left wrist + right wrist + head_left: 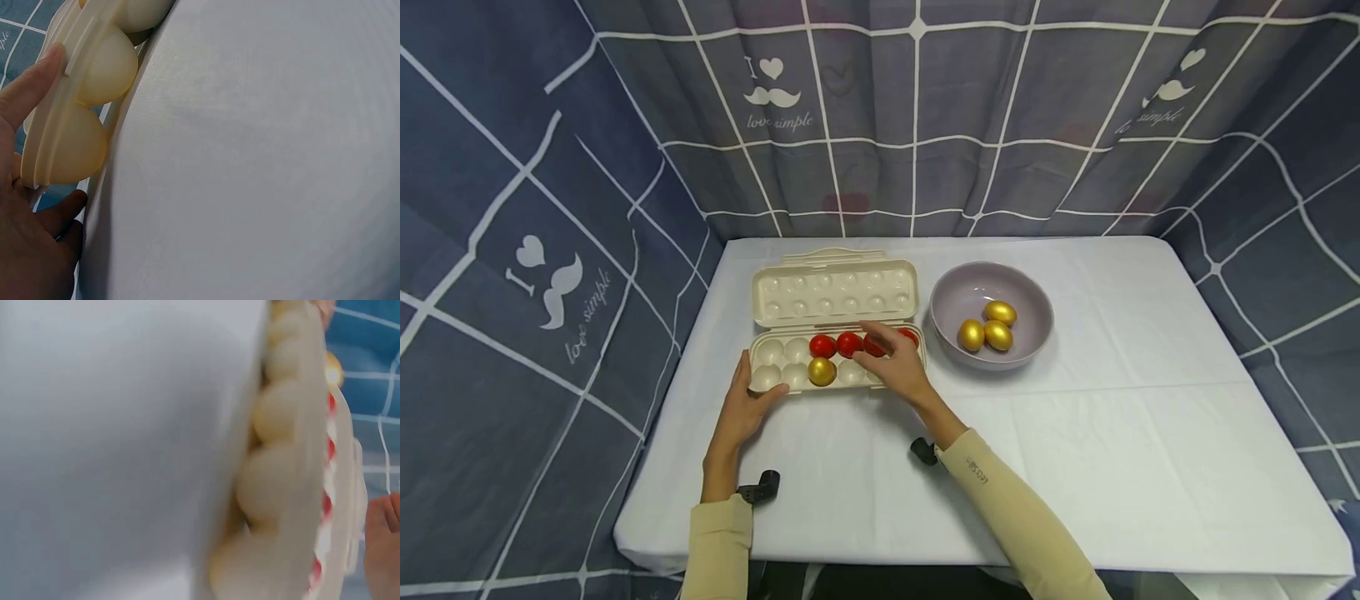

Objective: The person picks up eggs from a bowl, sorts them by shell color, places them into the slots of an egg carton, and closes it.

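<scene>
An open cream egg carton (796,390) lies on the table, its lid (835,292) folded back. My left hand (743,414) grips the carton's left end; in the left wrist view the thumb (39,78) presses on its rim. Several red eggs (822,346) sit in the back row, and one gold egg (822,372) sits in the front row. Above the carton's right part is my right hand (897,367), thumb and fingers spread apart, partly covering the red eggs. Nothing shows in its grasp; the right wrist view is blurred.
Right of the carton stands a mauve bowl (943,332) with three gold eggs (998,335) inside. A white cloth (1120,450) covers the table. Grey checked curtains (970,100) hang behind and at both sides.
</scene>
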`<action>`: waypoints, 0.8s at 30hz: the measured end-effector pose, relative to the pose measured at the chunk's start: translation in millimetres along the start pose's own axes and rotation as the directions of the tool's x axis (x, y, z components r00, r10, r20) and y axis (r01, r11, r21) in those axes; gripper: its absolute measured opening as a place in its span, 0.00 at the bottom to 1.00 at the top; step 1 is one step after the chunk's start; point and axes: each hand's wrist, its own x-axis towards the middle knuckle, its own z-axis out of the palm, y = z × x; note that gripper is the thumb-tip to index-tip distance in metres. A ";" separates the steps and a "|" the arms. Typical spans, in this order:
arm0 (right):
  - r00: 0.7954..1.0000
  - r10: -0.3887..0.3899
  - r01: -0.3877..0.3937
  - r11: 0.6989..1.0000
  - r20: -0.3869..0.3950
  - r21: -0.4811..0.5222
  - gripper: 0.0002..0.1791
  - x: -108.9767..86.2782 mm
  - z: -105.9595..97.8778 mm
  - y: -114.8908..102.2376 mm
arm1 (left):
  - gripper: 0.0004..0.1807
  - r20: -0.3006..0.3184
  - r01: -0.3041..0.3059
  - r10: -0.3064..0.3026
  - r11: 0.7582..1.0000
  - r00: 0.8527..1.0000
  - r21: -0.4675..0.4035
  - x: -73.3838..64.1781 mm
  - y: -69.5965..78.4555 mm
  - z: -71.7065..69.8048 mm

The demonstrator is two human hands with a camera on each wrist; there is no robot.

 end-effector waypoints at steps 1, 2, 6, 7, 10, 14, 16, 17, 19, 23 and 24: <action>1.000 0.003 -0.003 1.000 -0.004 -0.003 0.28 -0.9 -6.2 -4.6 | 0.61 0.000 0.003 -0.003 1.000 1.000 0.001 -0.7 0.3 -0.2; 1.000 0.007 -0.007 1.000 -0.010 -0.003 0.30 -1.7 -12.1 -7.7 | 0.61 -0.001 0.006 -0.006 1.000 1.000 0.004 -1.2 0.5 -0.5; 0.999 0.022 -0.021 0.999 -0.037 0.029 0.33 -6.5 -35.6 -12.8 | 0.61 -0.003 0.013 -0.013 1.000 1.000 0.003 -2.2 1.3 -0.7; 0.999 0.023 -0.021 0.999 -0.044 0.043 0.34 -8.1 -41.0 -13.0 | 0.60 -0.003 0.013 -0.013 1.000 1.000 0.000 -2.2 1.3 -0.5; 0.997 0.031 -0.026 0.997 -0.064 0.072 0.34 -13.6 -56.2 -13.7 | 0.60 -0.005 0.012 -0.012 1.000 1.000 0.000 -2.1 0.8 0.0; 0.995 0.047 -0.041 0.997 -0.093 0.067 0.34 -21.5 -76.4 -14.7 | 0.60 -0.002 0.007 -0.007 1.000 1.000 -0.008 -2.3 0.0 0.1; 0.991 0.067 -0.062 0.997 -0.115 0.047 0.34 -25.9 -87.8 -15.7 | 0.60 0.002 0.006 -0.006 1.000 1.000 -0.016 -2.5 -0.4 -0.2; 0.989 0.079 -0.075 0.997 -0.128 0.034 0.34 -28.0 -93.9 -16.2 | 0.60 0.003 0.005 -0.005 1.000 1.000 -0.018 -2.6 -0.6 -0.3; 0.982 0.110 -0.110 0.994 -0.152 0.011 0.34 -32.0 -107.0 -17.0 | 0.60 0.006 0.007 -0.007 1.000 1.000 -0.016 -2.6 -1.0 -0.6; 0.967 0.170 -0.176 0.984 -0.190 -0.015 0.34 -36.9 -132.5 -15.4 | 0.60 0.006 0.000 0.000 1.000 1.000 -0.022 -1.1 -1.5 -1.1; 0.964 0.183 -0.189 0.982 -0.194 -0.013 0.34 -37.5 -137.9 -12.6 | 0.60 0.005 -0.001 0.002 1.000 1.000 -0.025 -0.7 -1.6 -1.1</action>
